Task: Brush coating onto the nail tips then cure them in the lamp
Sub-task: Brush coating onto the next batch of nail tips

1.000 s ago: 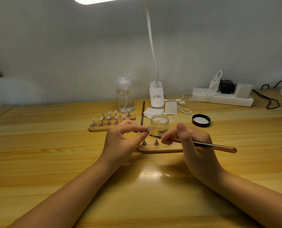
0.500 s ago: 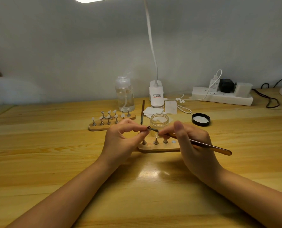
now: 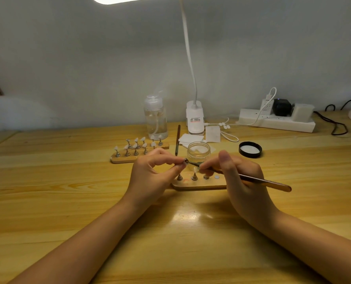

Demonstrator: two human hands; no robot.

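Note:
My left hand (image 3: 153, 175) pinches a small nail-tip peg (image 3: 185, 160) between thumb and forefinger, above a wooden holder (image 3: 199, 184). My right hand (image 3: 241, 181) holds a thin brown brush (image 3: 262, 181), whose tip touches the pinched peg. The near holder carries three metal pegs and one bare white magnet spot. Just behind the hands stands an open glass jar (image 3: 198, 151). Farther back left, a second wooden holder (image 3: 138, 154) bears several nail tips on pegs.
The jar's black lid (image 3: 250, 149) lies to the right. A spare brush (image 3: 177, 142), white wipes (image 3: 191, 138), a clear pump bottle (image 3: 155, 119) and a clip desk lamp base (image 3: 194, 117) stand behind. A white power strip (image 3: 277, 121) with cables lies back right.
My right hand lifted the brush tip from beside the near holder up to the peg held in my left hand, and both hands rose slightly.

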